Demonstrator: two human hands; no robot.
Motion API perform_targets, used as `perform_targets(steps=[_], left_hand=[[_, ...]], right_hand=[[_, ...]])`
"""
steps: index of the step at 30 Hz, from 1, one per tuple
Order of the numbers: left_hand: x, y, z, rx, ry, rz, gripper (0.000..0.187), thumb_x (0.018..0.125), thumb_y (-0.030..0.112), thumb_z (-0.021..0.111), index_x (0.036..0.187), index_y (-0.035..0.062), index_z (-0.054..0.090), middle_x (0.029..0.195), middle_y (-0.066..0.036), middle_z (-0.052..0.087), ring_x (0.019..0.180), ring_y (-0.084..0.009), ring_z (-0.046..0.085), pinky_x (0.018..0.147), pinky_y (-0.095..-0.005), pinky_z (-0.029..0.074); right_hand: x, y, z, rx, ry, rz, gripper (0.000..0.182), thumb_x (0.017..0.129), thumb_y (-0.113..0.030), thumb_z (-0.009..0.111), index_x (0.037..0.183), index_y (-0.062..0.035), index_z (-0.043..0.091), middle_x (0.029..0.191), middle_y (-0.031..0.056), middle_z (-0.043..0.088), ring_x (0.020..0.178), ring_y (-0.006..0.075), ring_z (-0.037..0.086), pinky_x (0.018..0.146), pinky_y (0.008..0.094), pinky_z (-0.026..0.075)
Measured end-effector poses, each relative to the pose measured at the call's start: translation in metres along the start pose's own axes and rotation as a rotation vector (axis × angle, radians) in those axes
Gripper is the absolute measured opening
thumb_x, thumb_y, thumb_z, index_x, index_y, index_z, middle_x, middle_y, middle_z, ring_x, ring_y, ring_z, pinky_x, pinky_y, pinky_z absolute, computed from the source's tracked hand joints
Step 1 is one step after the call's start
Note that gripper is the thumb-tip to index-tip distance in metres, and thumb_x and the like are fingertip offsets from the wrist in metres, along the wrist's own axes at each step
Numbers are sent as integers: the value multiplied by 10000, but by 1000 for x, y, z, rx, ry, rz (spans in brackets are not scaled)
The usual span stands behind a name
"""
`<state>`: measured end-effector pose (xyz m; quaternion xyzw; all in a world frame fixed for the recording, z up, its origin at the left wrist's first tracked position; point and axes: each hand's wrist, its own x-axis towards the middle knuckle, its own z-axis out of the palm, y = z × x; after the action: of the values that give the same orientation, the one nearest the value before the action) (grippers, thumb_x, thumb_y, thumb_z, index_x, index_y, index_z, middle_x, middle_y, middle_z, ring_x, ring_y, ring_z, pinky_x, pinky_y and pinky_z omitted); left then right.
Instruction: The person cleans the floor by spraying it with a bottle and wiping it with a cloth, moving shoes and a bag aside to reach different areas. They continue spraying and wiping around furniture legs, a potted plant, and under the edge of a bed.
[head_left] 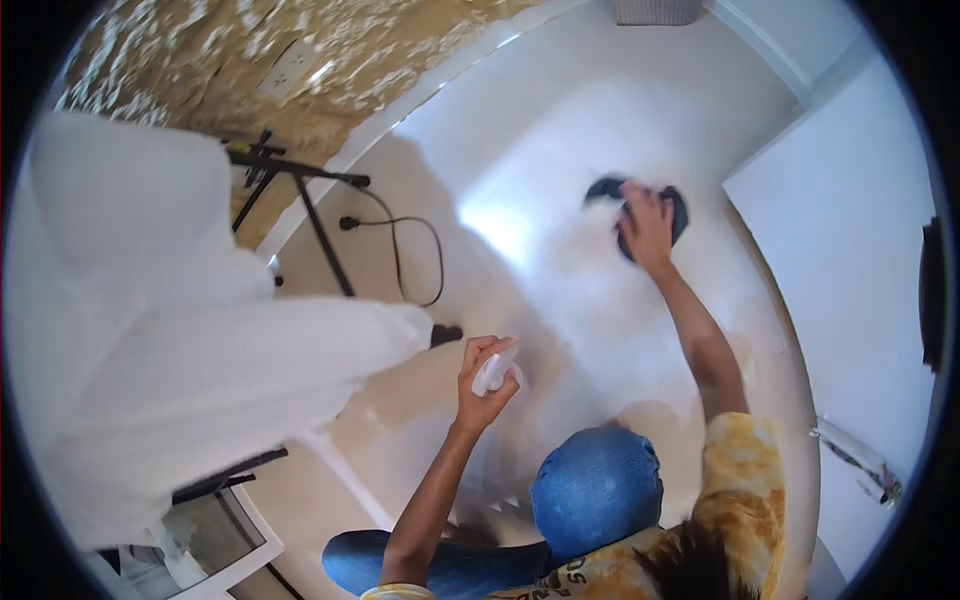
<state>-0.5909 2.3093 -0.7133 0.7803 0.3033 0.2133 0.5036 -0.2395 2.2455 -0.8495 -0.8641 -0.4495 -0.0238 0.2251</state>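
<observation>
My left hand is wrapped round a small whitish, translucent object, held above the floor near my knee. Farther out, my right hand lies on a dark cloth-like item on the pale, shiny floor. Its fingers are spread over the dark item, and part of that item shows to the left of the fingertips.
Left of me, a white draped cover hangs over a black stand. A black cable with a plug lies on the floor. At the right is a white panel; a woven basket sits at the top.
</observation>
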Motion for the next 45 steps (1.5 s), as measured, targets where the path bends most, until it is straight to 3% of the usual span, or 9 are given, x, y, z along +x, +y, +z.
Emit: perform_targets(steps=[3, 6, 13, 19, 25, 29, 34, 41, 45], left_hand=[[-38, -17, -22, -96, -120, -164, 453, 719, 19, 597, 1171, 45, 577, 1005, -87, 556, 835, -214, 587, 758, -301, 467], [-50, -38, -54, 88, -239, -202, 448, 746, 120, 614, 1181, 41, 546, 928, -147, 574, 845, -271, 602, 783, -331, 478], [-86, -143, -148, 169, 465, -269, 498, 742, 304, 716, 1131, 43, 544, 1020, -174, 614, 948, -348, 602, 783, -422, 480], [-83, -132, -205, 125, 544, -558, 452, 710, 370, 753, 1010, 64, 607, 897, -126, 666, 890, -349, 618, 741, -435, 494], [-80, -132, -201, 312, 661, -433, 466, 718, 415, 729, 992, 52, 625, 929, -125, 673, 910, -328, 626, 772, -427, 494], [-88, -137, -215, 250, 450, -553, 481, 753, 372, 696, 1090, 48, 581, 1026, -150, 641, 929, -325, 620, 771, -426, 500], [-119, -144, -220, 230, 447, -430, 435, 783, 322, 660, 1101, 41, 562, 951, -154, 650, 939, -328, 618, 777, -431, 496], [-239, -131, -282, 30, 1009, -523, 304, 806, 169, 679, 1080, 62, 598, 947, -133, 639, 716, -284, 623, 630, -359, 489], [-301, -142, -308, -233, 1451, -431, 161, 846, 7, 600, 1006, 20, 611, 963, -81, 621, 841, -190, 598, 772, -288, 482]], right_hand=[[1, -64, 45, -236, 318, 318, 585, 840, -314, 559, 1372, -138, 390, 1399, 76, 403, 1250, 347, 367, 1036, 609, 211], [-59, -169, 59, 37, -10, -230, 640, 846, -351, 564, 1392, -97, 347, 1453, 52, 330, 1302, 354, 309, 1042, 623, 198], [-180, -164, 2, -174, -234, -115, 742, 878, -459, 506, 1467, -135, 191, 1531, 32, 180, 1346, 358, 246, 1055, 606, 193], [-209, -201, -7, -336, -551, 37, 883, 850, -634, 426, 1481, -116, 90, 1551, 75, 65, 1373, 382, 184, 1038, 640, 185], [-233, -194, -42, -497, -572, -518, 953, 807, -640, 484, 1478, -86, 96, 1547, 123, 58, 1394, 393, 126, 1056, 635, 125], [-247, -213, 4, -221, -482, -373, 977, 823, -620, 482, 1458, 6, 82, 1534, 181, 65, 1405, 387, 65, 1086, 592, 42], [-215, -288, 16, -312, -746, -851, 981, 809, -612, 516, 1457, -1, 106, 1529, 188, 81, 1403, 390, 73, 1094, 576, 33], [-115, -476, 154, -70, -274, -960, 870, 815, -574, 545, 1431, -34, 252, 1473, 204, 235, 1325, 434, 236, 1061, 619, 118], [-47, -517, 233, -320, -199, -1094, 785, 843, -543, 534, 1425, -74, 295, 1410, 203, 353, 1255, 416, 336, 1053, 589, 171]])
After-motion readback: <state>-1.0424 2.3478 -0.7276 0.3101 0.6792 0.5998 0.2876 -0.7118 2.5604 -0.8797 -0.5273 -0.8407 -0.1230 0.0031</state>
